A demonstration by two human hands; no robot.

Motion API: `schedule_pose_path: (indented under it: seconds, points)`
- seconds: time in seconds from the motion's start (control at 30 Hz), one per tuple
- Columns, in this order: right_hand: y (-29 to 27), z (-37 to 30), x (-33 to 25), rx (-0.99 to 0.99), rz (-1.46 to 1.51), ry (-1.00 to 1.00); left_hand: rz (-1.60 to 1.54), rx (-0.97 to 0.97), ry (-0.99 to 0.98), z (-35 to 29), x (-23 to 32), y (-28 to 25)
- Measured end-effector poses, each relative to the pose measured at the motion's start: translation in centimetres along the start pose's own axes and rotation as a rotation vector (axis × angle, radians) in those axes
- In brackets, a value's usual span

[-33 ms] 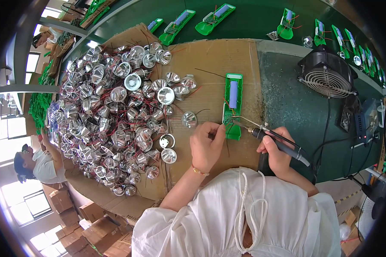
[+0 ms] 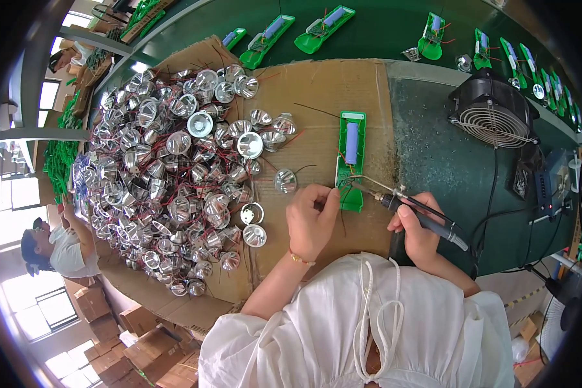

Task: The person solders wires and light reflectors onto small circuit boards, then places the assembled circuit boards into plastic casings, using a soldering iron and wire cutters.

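Note:
A green plastic housing (image 2: 359, 139) lies on the cardboard in front of me, with a purple battery cell (image 2: 352, 143) and a small circuit board (image 2: 348, 182) in it. Thin wires stick out around the board. My left hand (image 2: 312, 216) is at the housing's lower left, thumb and forefinger pinched together at the board; what they pinch, seemingly a thin wire, is too small to make out. My right hand (image 2: 419, 226) is closed around a soldering iron (image 2: 427, 222) with a thin metal tube fixed along it. The iron's tip reaches the board, close to my left fingertips.
A big heap of silver reflector cups (image 2: 174, 149) with red and black wires covers the cardboard sheet (image 2: 317, 84) on the left. A black fan (image 2: 491, 107) stands at the right, near a blue powered box (image 2: 553, 187). More green housings (image 2: 268, 39) line the far edge.

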State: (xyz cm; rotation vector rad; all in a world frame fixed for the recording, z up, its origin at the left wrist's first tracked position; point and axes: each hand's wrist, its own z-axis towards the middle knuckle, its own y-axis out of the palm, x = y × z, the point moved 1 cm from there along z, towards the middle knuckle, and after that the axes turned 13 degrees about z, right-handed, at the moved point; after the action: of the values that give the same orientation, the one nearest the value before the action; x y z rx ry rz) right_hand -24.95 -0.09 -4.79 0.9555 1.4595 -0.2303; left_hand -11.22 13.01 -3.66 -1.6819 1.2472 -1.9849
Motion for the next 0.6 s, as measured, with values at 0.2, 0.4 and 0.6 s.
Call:
schedule_pose_path:
  seconds: [0.2,0.4,0.6]
  points:
    - [-0.3,0.0,-0.6,0.003,0.018,-0.067,-0.018,0.001,0.002,0.1,-0.2,-0.1]
    - [-1.1,0.2,-0.7,0.031,0.029,-0.087,0.006,0.002,0.066,0.5,0.6,-0.8]
    - [-3.6,0.9,-0.7,0.109,0.013,-0.157,0.194,-0.251,0.157,1.9,0.5,-1.6]
